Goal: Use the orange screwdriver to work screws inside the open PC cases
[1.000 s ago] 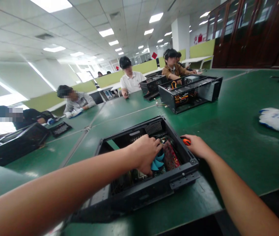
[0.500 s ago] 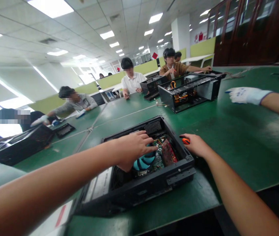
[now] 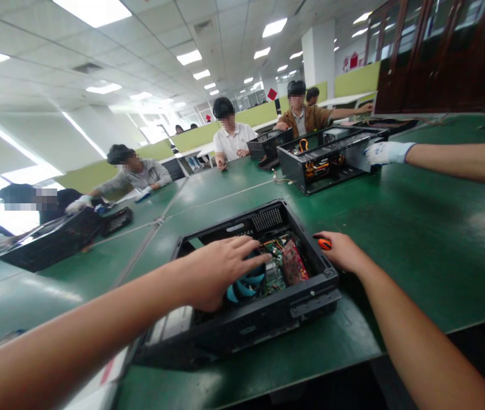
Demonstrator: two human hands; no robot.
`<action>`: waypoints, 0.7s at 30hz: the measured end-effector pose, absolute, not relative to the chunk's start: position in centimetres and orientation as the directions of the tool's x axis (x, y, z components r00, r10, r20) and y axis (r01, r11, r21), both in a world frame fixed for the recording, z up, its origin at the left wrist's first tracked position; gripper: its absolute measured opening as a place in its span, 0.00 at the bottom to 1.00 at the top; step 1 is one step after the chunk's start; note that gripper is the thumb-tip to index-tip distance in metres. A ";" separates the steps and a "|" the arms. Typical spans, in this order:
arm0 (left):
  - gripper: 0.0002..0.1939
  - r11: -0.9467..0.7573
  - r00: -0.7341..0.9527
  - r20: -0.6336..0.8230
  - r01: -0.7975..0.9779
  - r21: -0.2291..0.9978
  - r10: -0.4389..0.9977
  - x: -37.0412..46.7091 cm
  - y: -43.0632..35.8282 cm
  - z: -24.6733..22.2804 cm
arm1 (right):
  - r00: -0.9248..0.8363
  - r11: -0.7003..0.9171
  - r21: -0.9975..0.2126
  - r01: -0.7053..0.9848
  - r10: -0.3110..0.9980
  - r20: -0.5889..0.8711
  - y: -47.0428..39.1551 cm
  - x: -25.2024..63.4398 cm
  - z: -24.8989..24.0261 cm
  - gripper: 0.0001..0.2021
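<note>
A computer case (image 3: 242, 333) lies on its side with its top side open. Inside are a blue-bladed fan (image 3: 246, 285), a green circuit board (image 3: 274, 273) and a red card (image 3: 294, 262). Over the fan hovers my left hand (image 3: 225, 267), fingers stretched and holding nothing; whether it touches the fan is unclear. Just past the case's right edge, my right hand (image 3: 342, 250) rests on the table, closed around an orange-and-black handle (image 3: 324, 244) that looks like a screwdriver's. Its shaft is hidden.
Another open case (image 3: 327, 159) stands farther back on the green table (image 3: 417, 245), a co-worker's gloved hand (image 3: 385, 152) at its right end. Several people sit around the table. More cases (image 3: 49, 242) are at the left and a smaller one (image 3: 270, 143) behind.
My left hand has shifted slightly left and down over the fan. My right hand stays put. The co-worker's gloved hand has moved left to the farther case.
</note>
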State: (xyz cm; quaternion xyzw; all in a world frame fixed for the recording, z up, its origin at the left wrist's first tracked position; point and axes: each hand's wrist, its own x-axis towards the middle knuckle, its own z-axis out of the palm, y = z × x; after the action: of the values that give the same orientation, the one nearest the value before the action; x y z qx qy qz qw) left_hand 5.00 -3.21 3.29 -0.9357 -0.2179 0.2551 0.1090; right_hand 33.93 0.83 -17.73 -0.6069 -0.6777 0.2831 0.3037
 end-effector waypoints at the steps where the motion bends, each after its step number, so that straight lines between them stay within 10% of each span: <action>1: 0.54 -0.844 0.736 -0.416 0.439 -0.307 0.534 4.3 -3.3 4.1 | -0.080 0.107 -0.752 0.650 0.994 0.072 0.8 33.9 -17.7 0.23; 11: 0.57 -0.764 0.628 -0.545 0.644 -0.036 0.555 3.9 -1.4 4.1 | -0.113 0.118 -0.748 0.653 0.992 0.057 0.8 34.0 -18.0 0.23; 21: 0.49 -0.896 0.780 -0.493 0.444 0.001 0.386 3.6 -0.2 2.4 | -0.136 0.127 -0.752 0.647 0.989 0.050 0.6 33.9 -18.0 0.22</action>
State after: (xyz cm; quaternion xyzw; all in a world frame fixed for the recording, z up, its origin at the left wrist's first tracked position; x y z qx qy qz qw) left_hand 3.58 -0.25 2.41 -0.9415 -0.2205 0.2481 -0.0585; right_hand 33.88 0.64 -17.97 -0.5903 -0.6931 0.2963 0.2888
